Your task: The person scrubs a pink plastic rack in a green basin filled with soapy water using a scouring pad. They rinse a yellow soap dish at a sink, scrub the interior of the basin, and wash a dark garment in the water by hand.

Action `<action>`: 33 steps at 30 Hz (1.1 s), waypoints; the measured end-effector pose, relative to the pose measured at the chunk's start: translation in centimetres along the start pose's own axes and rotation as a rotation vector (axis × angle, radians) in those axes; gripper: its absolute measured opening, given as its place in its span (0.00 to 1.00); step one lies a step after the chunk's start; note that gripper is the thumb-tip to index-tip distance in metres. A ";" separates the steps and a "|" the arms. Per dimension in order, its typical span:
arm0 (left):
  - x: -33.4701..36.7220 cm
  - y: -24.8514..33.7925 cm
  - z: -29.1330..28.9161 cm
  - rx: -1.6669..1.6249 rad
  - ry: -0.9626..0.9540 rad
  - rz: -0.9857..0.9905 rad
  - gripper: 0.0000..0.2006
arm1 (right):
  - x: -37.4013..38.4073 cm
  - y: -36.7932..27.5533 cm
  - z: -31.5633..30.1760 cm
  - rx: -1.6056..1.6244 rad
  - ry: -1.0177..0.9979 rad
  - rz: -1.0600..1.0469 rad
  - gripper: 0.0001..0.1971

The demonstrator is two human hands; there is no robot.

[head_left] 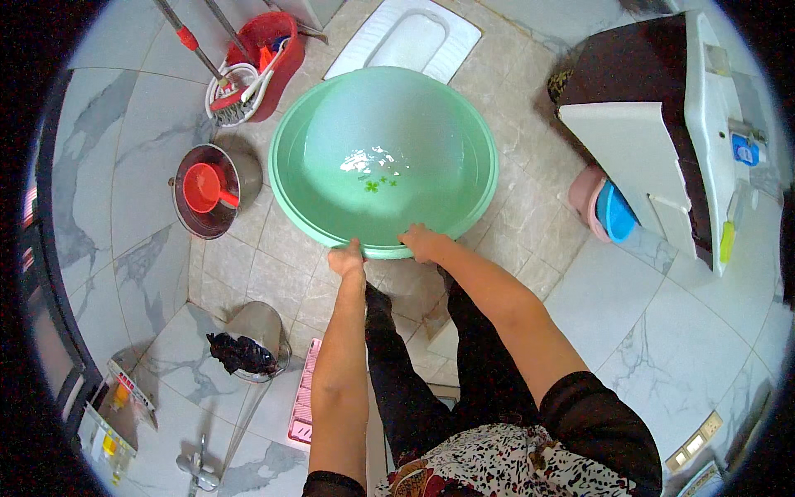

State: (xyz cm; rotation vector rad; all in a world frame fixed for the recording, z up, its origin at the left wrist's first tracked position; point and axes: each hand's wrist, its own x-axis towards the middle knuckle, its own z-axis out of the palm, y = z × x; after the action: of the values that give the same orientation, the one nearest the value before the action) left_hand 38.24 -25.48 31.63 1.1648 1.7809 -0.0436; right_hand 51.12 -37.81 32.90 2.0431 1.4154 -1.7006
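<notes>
A large, round, light-green plastic basin point(286, 195) with small clover prints inside takes up the middle of the view. Bright glints show on its inner surface; whether it holds water, I cannot tell. My left hand point(346, 259) is closed on the near rim, thumb over the edge. To its right, my right hand point(423, 243) grips the same rim with fingers curled over it. Both forearms reach forward. Whether the basin rests on the floor or is lifted is hidden beneath it.
A white squat toilet point(414, 41) lies beyond the basin. At left stand a red mop bucket point(286, 79) with a mop, and a metal bucket point(248, 170) holding a red dipper point(201, 187). A bin point(263, 321) is nearer. Right are a sink cabinet point(629, 145) and a blue basin point(615, 214).
</notes>
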 end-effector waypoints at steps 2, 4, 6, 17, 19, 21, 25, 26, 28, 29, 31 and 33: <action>0.1 0.0 0.1 0.011 0.001 0.009 0.14 | 0.0 0.1 0.1 0.020 0.014 0.011 0.28; 0.4 -0.2 0.1 -0.005 -0.008 0.046 0.14 | 0.2 0.3 0.1 0.040 0.031 0.020 0.28; 0.5 -0.5 0.3 -0.036 -0.012 0.039 0.14 | 0.4 0.5 0.2 0.021 0.011 -0.005 0.29; -0.4 0.8 -0.2 -0.006 0.002 0.018 0.13 | 0.0 0.7 0.3 0.040 0.073 -0.030 0.31; -0.4 0.9 0.0 -0.036 -0.014 0.012 0.14 | 0.2 1.1 0.4 0.027 0.090 -0.038 0.31; -1.2 1.7 0.5 -0.033 -0.019 0.014 0.14 | 0.2 1.8 0.8 0.039 0.120 -0.018 0.32; -1.2 2.0 -0.2 0.007 0.011 0.028 0.14 | 0.4 1.1 0.0 0.040 0.063 -0.005 0.31; -1.3 2.1 -0.1 0.007 0.010 0.028 0.14 | 0.5 1.3 -0.3 0.026 0.032 -0.017 0.30; -1.5 2.2 0.0 -0.049 -0.015 0.030 0.14 | 0.4 1.5 -0.3 0.012 0.002 -0.029 0.30; -1.5 2.1 -0.1 -0.048 -0.013 0.030 0.14 | 0.3 1.5 -0.1 0.024 0.048 -0.023 0.30; -1.4 2.0 -0.1 -0.074 -0.017 0.079 0.14 | 0.3 1.4 0.1 0.037 0.092 -0.019 0.30; -1.2 2.3 0.9 -0.037 -0.039 0.083 0.14 | 0.6 2.8 0.4 0.040 0.149 -0.009 0.30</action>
State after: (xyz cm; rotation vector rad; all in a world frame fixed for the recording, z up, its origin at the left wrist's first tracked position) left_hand 40.57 -25.49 33.05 1.2026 1.6903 0.0154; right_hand 52.83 -39.27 31.06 2.2308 1.4451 -1.6229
